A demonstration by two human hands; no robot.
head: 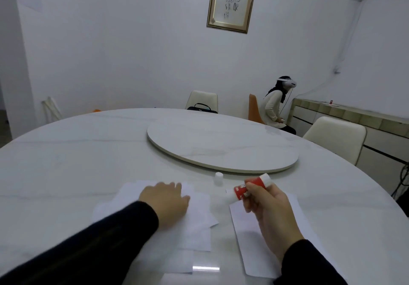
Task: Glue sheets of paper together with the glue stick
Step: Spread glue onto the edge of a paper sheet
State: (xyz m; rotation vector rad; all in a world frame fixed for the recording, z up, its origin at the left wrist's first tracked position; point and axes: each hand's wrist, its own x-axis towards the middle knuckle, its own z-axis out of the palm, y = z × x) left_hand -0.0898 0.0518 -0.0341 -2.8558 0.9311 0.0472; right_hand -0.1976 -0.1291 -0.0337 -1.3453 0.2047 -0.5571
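My right hand [271, 210] grips a red and white glue stick [247, 190], uncapped, held tilted above the table with its open end pointing down-left. Its white cap [218, 178] stands upright on the table just beyond. My left hand [167, 200] lies flat, palm down, on a loose pile of white paper sheets [194, 225] in front of me. A separate white sheet [250, 238] lies to the right, partly under my right hand and wrist.
A round white marble table [88, 152] carries a raised turntable [221, 145] at its middle. Cream chairs [336, 136] stand around it, one with a black bag [202, 107]. A person wearing a headset [276, 105] sits at the far right by a low cabinet.
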